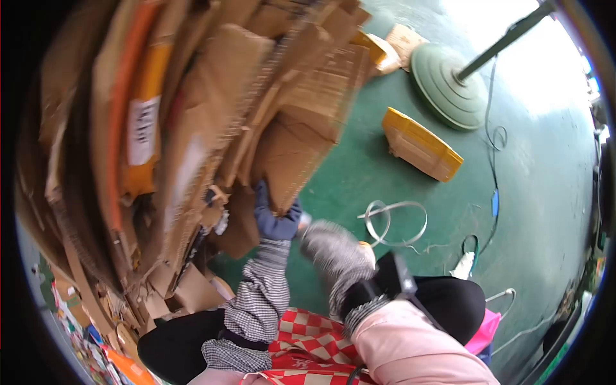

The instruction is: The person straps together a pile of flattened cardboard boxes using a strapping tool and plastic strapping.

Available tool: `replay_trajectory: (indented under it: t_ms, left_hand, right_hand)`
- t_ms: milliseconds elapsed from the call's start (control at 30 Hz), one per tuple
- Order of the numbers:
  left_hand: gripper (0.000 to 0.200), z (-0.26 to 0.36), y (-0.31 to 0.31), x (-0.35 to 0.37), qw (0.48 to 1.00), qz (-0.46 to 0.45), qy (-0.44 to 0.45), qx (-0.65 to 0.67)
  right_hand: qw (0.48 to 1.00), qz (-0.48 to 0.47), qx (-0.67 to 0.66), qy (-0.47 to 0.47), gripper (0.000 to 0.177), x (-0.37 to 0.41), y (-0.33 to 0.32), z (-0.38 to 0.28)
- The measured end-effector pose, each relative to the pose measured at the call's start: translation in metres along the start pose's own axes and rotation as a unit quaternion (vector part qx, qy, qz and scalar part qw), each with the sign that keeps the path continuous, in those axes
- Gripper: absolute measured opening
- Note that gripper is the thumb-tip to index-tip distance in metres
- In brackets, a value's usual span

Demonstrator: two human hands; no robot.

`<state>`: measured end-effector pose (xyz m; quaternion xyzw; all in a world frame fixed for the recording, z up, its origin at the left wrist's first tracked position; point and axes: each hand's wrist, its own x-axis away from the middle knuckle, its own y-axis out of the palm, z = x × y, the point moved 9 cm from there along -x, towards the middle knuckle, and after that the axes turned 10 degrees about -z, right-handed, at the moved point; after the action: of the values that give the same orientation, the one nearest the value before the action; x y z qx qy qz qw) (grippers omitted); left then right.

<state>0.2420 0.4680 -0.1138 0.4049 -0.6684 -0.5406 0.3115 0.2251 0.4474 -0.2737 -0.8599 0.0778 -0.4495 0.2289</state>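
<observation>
Right hand [333, 251], grey-gloved and blurred, hangs just beside the left; whether it is closed cannot be told. Left hand [274, 217], blue-gloved, meets the lower edge of a cardboard sheet [301, 135] in the leaning cardboard stack [179, 128], fingers hidden. Judgement: grip low with both hands, and mind the strapping loop [393, 223] on the floor [359, 173] beyond. Yellow crate [422, 144] lies farther off.

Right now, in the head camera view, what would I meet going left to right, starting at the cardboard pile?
Cardboard pile → left hand in a blue glove, at the cardboard's edge → right hand in a grey glove, blurred → loop of strapping band → thin cable.
</observation>
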Motion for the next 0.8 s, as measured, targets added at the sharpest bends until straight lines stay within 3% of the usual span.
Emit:
replay_trajectory:
  t_ms: [67, 100, 167, 200, 300, 367, 400, 500, 567, 633, 667, 733, 767, 800]
  left_hand:
    - [0.035, 0.012, -0.003, 0.011, 0.962, 0.194, 0.193, -0.006]
    - [0.035, 0.019, -0.008, 0.018, 0.958, 0.199, 0.205, -0.012]
    - [0.034, 0.015, -0.020, 0.021, 0.992, 0.070, 0.107, 0.002]
    - [0.034, 0.016, -0.032, 0.026, 0.991, 0.074, 0.113, 0.003]
    - [0.031, 0.013, -0.067, 0.041, 0.980, 0.136, 0.145, 0.027]
    - [0.031, 0.005, -0.079, 0.066, 0.961, 0.224, 0.157, -0.043]
    - [0.031, -0.001, -0.072, 0.082, 0.960, 0.220, 0.168, -0.039]
    - [0.035, -0.024, -0.043, 0.154, 0.900, 0.379, 0.047, -0.212]
    - [0.041, -0.019, 0.029, 0.167, 0.892, 0.193, 0.055, -0.405]
    - [0.048, -0.031, 0.096, 0.195, 0.806, 0.118, -0.011, -0.580]
    - [0.047, -0.037, 0.113, 0.214, 0.762, 0.128, -0.064, -0.632]
    - [0.058, -0.031, 0.101, 0.243, 0.486, 0.092, -0.156, -0.855]
    - [0.067, -0.032, 0.095, 0.253, 0.333, 0.071, -0.180, -0.923]
    - [0.068, -0.038, 0.098, 0.255, 0.318, 0.055, -0.149, -0.935]
  right_hand:
    - [0.998, -0.007, -0.031, -0.054, 0.020, 0.000, 0.055, -0.079]
    - [0.996, -0.007, -0.052, -0.070, 0.020, 0.006, 0.078, -0.106]
    - [0.991, -0.016, -0.084, -0.100, 0.020, 0.026, 0.115, -0.150]
    - [0.988, -0.022, -0.105, -0.110, 0.021, 0.035, 0.128, -0.165]
    - [0.979, -0.028, -0.151, -0.132, 0.022, 0.069, 0.148, -0.174]
    - [0.969, -0.044, -0.196, -0.142, 0.023, 0.085, 0.146, -0.172]
    - [0.960, -0.058, -0.230, -0.146, 0.024, 0.092, 0.143, -0.173]
    - [0.919, -0.121, -0.343, -0.156, 0.026, 0.119, 0.129, -0.189]
    - [0.882, -0.172, -0.421, -0.123, 0.027, 0.139, 0.117, -0.191]
    - [0.860, -0.198, -0.467, -0.059, 0.026, 0.165, 0.108, -0.186]
    - [0.849, -0.204, -0.486, -0.022, 0.025, 0.179, 0.100, -0.179]
    - [0.890, -0.203, -0.408, -0.028, 0.020, 0.210, 0.080, -0.185]
    - [0.904, -0.188, -0.376, -0.077, 0.021, 0.237, 0.061, -0.201]
    - [0.916, -0.172, -0.340, -0.127, 0.022, 0.263, 0.044, -0.220]
